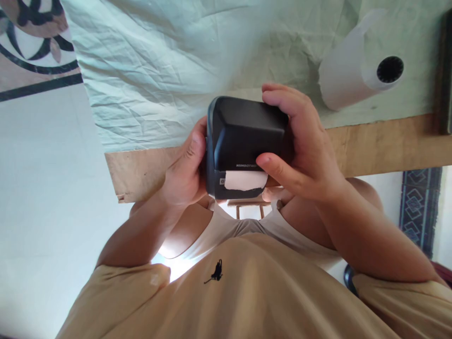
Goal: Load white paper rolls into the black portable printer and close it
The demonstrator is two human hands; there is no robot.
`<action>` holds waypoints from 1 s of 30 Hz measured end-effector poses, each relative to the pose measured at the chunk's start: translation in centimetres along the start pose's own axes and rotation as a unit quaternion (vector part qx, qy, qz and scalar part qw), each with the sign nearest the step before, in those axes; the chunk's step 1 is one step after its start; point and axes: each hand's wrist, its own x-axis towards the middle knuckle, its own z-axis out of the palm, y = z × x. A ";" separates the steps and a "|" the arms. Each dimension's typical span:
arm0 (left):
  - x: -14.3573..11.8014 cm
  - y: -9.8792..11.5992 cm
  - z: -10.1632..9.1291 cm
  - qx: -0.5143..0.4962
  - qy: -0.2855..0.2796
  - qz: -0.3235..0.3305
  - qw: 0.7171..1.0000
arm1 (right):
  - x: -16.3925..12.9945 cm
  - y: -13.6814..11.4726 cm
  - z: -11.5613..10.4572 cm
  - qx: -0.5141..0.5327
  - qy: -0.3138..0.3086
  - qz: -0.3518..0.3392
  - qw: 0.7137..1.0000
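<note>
Between my two hands is a black label printer (249, 132) marked NIIMBOT, held above the near edge of the table. A torn-edged strip of white label paper (246, 180) sticks out of its front slot. My left hand (189, 165) grips the printer's left side, thumb along the edge and the other fingers hidden beneath or behind it. My right hand (303, 141) wraps the right side, its thumb lying on the top near the printed name and its index finger at the far right corner.
A roll of white paper (346, 77) with a black core lies on the pale green cloth (158, 61), at the right. The table's bare wooden edge (381, 143) runs in front of me. A dark object (447, 75) stands at the far right. Patterned floor (38, 42) shows at left.
</note>
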 end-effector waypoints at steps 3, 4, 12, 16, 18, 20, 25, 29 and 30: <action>-0.2 -0.4 -0.6 -0.005 0.020 0.014 1.000 | 0.0 -0.1 -0.1 -0.006 -0.006 -0.002 1.000; -0.3 -0.6 -0.8 -0.003 0.027 0.024 0.999 | -0.1 -0.1 -0.1 0.002 -0.014 0.005 1.000; -0.4 -0.1 -0.7 0.001 0.050 0.030 0.998 | -0.2 -0.2 -0.2 0.041 -0.037 0.005 0.998; -0.2 0.0 -0.7 0.020 0.073 0.068 0.995 | -0.1 -0.3 -0.5 0.007 -0.054 0.004 0.998; -0.1 0.1 -0.5 0.011 0.063 0.065 0.996 | -0.1 -0.2 -0.5 0.002 -0.051 0.001 0.999; -0.2 0.5 -0.1 0.004 0.050 0.053 0.997 | -0.1 -0.2 -0.5 0.000 -0.044 -0.001 0.999; 0.0 0.9 0.4 -0.010 0.002 0.032 0.999 | -0.1 -0.1 -0.9 -0.047 -0.046 -0.007 0.998; -0.1 0.5 0.3 -0.013 -0.040 0.023 0.999 | 0.1 -0.6 -1.7 -0.117 0.028 -0.080 0.989; -0.1 0.4 0.4 -0.007 -0.044 0.033 0.998 | 0.0 -0.8 -1.9 -0.125 0.045 -0.077 0.988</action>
